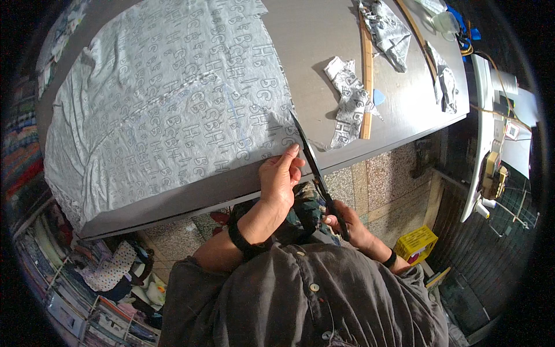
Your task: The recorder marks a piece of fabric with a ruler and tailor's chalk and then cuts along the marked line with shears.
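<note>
A large light grey fabric (173, 108) printed with dark letters covers the left of the table, its left side folded and hanging past the edge. My left hand (279, 175) pinches the fabric's near right corner between thumb and fingers. Low at the right, my right hand (347, 223) grips the handles of long dark scissors (313, 158). Their blades point away from me along the fabric's right edge, with the tip over the cloth. Faint blue lines and a dashed seam-like line run across the fabric.
Crumpled printed scraps (349, 104) lie right of the fabric, beside a wooden ruler (367, 78) and a blue tailor's chalk (379, 97). A second wooden strip (418, 37) lies farther right. Beyond the table stands a white sewing machine (479, 143). A yellow basket (417, 243) sits on the floor.
</note>
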Motion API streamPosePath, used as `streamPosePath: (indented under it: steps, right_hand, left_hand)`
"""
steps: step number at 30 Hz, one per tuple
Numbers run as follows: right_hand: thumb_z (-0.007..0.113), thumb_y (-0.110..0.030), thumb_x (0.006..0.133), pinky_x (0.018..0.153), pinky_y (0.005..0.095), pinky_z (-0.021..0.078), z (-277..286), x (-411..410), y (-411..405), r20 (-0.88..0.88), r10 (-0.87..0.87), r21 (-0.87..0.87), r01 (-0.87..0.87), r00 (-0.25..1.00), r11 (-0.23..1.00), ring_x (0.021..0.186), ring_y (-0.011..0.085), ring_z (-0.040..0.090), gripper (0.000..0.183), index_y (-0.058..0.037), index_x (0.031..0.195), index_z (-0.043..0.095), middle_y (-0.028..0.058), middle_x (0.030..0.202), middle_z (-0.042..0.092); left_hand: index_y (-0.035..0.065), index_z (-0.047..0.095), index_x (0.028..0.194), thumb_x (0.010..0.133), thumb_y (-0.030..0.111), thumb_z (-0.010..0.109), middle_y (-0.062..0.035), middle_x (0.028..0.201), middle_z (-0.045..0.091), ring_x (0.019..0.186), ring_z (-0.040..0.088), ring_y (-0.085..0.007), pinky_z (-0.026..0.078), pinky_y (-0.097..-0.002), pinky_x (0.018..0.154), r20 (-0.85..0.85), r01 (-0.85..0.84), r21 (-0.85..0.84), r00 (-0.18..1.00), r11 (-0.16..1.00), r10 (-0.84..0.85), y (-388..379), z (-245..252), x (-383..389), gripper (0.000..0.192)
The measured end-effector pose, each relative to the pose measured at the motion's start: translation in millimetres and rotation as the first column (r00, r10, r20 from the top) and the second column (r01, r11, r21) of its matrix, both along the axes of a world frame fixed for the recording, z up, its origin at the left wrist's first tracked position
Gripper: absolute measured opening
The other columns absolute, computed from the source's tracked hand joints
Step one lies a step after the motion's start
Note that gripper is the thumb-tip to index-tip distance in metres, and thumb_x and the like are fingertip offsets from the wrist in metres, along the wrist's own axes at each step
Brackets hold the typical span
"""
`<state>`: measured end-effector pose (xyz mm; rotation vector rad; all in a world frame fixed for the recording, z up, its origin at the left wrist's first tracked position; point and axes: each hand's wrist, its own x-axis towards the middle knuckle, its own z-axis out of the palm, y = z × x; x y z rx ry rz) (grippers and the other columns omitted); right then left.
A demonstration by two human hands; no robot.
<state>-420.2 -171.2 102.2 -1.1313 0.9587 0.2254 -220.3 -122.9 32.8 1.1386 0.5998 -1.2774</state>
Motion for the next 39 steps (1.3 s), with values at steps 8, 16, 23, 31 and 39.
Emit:
streamPosePath:
  steps: [8,16,23,31,39]
  right_hand:
    - [0.069,-0.032,0.095,0.076,0.0333,0.0460,-5.8,-14.7,-11.3,-0.059,0.134,-0.020,-0.135,0.989,0.991,0.086,0.0145,0.049,0.041,0.0039,0.110,0.054,0.0086,0.092,0.059]
    - [0.071,-0.032,0.093,0.067,0.0351,0.0432,-0.6,-14.0,-21.4,-0.092,0.178,-0.129,-0.189,0.980,0.973,0.077,0.0138,0.045,0.038,0.0019,0.097,0.053,0.0084,0.078,0.053]
    - [0.073,-0.032,0.092,0.063,0.0342,0.0414,-6.7,-24.4,-34.5,-0.185,0.280,-0.194,-0.314,0.942,0.929,0.076,0.0121,0.042,0.039,0.0011,0.093,0.052,0.0064,0.075,0.051]
    - [0.077,-0.035,0.088,0.060,0.0365,0.0421,-4.3,-25.5,-55.1,-0.238,0.315,-0.233,-0.369,0.919,0.900,0.070,0.0157,0.040,0.042,-0.0007,0.093,0.053,0.0113,0.072,0.050]
    - [0.074,-0.044,0.089,0.062,0.0367,0.0427,-4.5,-26.2,-90.4,-0.157,0.404,-0.148,-0.426,0.901,0.893,0.072,0.0149,0.044,0.048,-0.0004,0.094,0.054,0.0070,0.074,0.051]
  left_hand:
    - [0.0100,0.065,0.079,0.086,0.025,0.078,-0.0032,0.069,0.066,0.046,0.047,-0.0055,0.030,-0.0207,0.042,0.000,0.012,0.016,1.000,1.000,-0.012,-1.0,1.4,1.3,0.021]
    - [0.0082,0.067,0.083,0.087,0.025,0.078,-0.0033,0.069,0.065,0.046,0.046,-0.0058,0.031,-0.0208,0.042,0.004,0.002,0.021,1.000,1.000,-0.002,-1.6,1.0,0.1,0.020]
    - [0.0091,0.064,0.079,0.084,0.030,0.079,-0.0038,0.068,0.064,0.043,0.044,-0.0068,0.028,-0.0232,0.039,0.048,0.015,0.068,0.999,0.998,-0.018,-3.7,-1.7,-3.2,0.026]
    - [0.0081,0.065,0.081,0.084,0.028,0.080,-0.0045,0.068,0.064,0.041,0.042,-0.0067,0.027,-0.0234,0.037,0.049,-0.010,0.087,0.999,0.996,0.006,-5.9,-0.7,-3.8,0.025]
    - [0.0071,0.066,0.082,0.083,0.027,0.081,-0.0061,0.068,0.064,0.042,0.042,-0.0076,0.027,-0.0236,0.038,0.042,-0.020,0.083,0.999,0.996,0.017,-4.8,1.1,-2.1,0.025]
